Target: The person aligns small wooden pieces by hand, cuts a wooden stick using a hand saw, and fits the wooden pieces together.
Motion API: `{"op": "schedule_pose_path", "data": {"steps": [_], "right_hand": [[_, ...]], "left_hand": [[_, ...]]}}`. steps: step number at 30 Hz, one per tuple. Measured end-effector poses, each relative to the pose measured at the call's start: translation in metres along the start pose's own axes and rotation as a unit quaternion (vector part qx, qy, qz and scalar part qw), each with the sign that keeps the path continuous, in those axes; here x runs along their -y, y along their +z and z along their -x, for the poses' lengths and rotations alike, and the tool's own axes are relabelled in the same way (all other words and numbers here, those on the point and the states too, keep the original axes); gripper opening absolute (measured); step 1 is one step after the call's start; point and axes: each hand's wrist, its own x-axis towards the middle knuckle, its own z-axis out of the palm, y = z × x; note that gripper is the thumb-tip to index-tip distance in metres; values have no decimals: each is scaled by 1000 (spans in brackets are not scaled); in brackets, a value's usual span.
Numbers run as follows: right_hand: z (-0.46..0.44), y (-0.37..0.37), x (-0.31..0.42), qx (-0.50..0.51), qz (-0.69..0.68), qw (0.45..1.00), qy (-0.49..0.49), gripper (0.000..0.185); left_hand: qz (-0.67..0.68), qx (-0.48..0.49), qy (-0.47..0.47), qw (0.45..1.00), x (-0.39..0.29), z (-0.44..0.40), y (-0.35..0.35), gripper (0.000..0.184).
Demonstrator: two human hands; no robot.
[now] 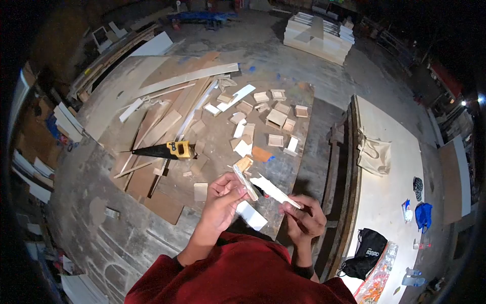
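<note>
My left hand [223, 198] pinches a narrow wooden strip [245, 182] with a rough, pale edge, held upright and tilted. In my right hand [304, 219] is a white wooden piece [273, 190] with a jagged far end. The two pieces are close to each other, with a small gap between them. Below the hands, a white board [251, 215] lies on the worktable [167, 190]. Just beyond my left hand sits a small yellowish wood block [244, 163].
A handsaw [177, 150] with a yellow handle lies left of centre among long boards [187, 78]. Several small wooden boxes [276, 118] are scattered beyond the hands. On the right, a pale bench [390, 202] holds a canvas bag [374, 154] and a black drawstring bag [367, 253].
</note>
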Motion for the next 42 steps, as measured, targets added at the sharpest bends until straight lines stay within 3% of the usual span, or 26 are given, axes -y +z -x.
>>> {"op": "schedule_pose_path", "data": {"steps": [6, 10, 12, 14, 18, 21, 24, 26, 27, 30, 31, 34, 35, 36, 38, 42], "right_hand": [[-9, 3, 8, 74, 96, 992, -40, 19], [-1, 3, -2, 41, 36, 997, -47, 16], [0, 5, -5, -34, -56, 997, 51, 13], [-6, 4, -13, -32, -14, 999, 15, 11], [-15, 4, -21, -10, -12, 999, 32, 11], [-24, 3, -23, 19, -86, 995, 39, 11], [-29, -8, -29, 94, -117, 989, 6, 4], [-26, -16, -33, 116, -154, 980, 42, 5], [-27, -13, -26, 80, -193, 973, 99, 12], [-33, -12, -32, 38, -182, 982, 41, 12], [-36, -9, -25, 23, -194, 978, 75, 12], [-36, -8, -21, 72, -226, 959, 154, 13], [-33, -13, -34, 110, -182, 975, 64, 12], [-32, -13, -34, 110, -183, 975, 62, 12], [-27, -13, -32, 96, -246, 957, 122, 11], [-28, -11, -29, 35, -270, 943, 189, 13]], "left_hand": [[43, -24, -47, 998, -2, -5, 2, 20], [87, -23, -58, 994, 1, -9, -6, 19], [84, -13, -70, 994, 2, -10, -11, 20], [79, -2, -83, 993, 3, -10, -11, 20], [104, 34, -115, 987, 2, -9, -5, 26], [144, 69, -137, 978, 1, -9, -8, 30], [178, 61, -155, 970, -3, -7, -2, 32], [191, 38, -167, 966, -3, -6, -2, 32], [191, 69, -168, 965, -2, -7, -6, 32], [192, 111, -172, 960, 2, -7, -11, 31], [195, 122, -173, 958, 3, -6, -11, 31], [206, 125, -174, 955, 5, -5, -9, 30], [206, 126, -174, 955, 4, -4, -7, 30], [193, 93, -174, 961, 2, -3, -4, 30], [180, 60, -174, 966, 0, -2, -4, 30], [184, 105, -178, 961, 3, 0, -9, 31]]}}
